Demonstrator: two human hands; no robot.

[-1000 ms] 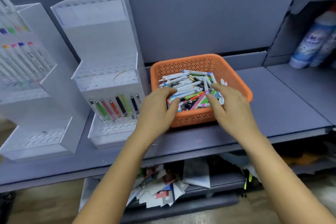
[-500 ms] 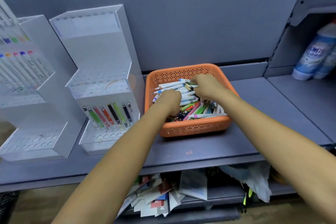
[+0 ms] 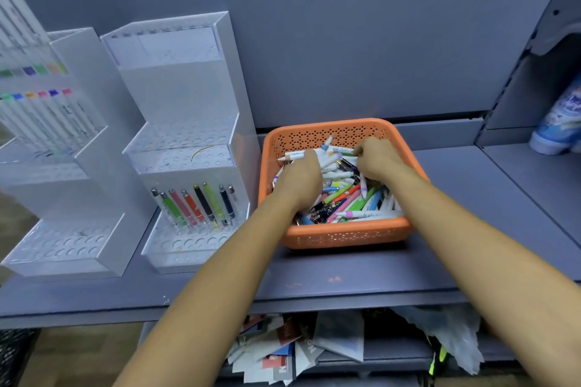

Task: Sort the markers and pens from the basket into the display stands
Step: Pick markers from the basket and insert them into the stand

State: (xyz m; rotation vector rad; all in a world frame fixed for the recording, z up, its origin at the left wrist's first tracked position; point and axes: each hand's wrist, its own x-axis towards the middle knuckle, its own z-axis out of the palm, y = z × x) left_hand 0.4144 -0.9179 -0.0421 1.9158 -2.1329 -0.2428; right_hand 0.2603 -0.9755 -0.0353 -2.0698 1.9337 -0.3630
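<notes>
Grey shelving with a plain grey back panel carries everything on one shelf. Far left, a tiered clear display stand holds white markers with coloured caps. Just beside it, a second stand has one row of coloured pens in its lower tier, with many holes unfilled. Right of that sits the orange basket, heaped with a mixed pile of markers and pens lying across each other.

Both hands are down in that pile. The left hand has its fingers curled into the heap near a white marker, and the right hand has its fingers bent over the far side. I cannot tell whether either hand is pinching something or only raking through. Far right stands a blue-and-white bottle.

The likely trouble is the tangle. Pulling one piece up may drag its neighbours over the low rim onto the shelf or down among the papers below. A handful taken unsorted could also put pens into the marker stand.
</notes>
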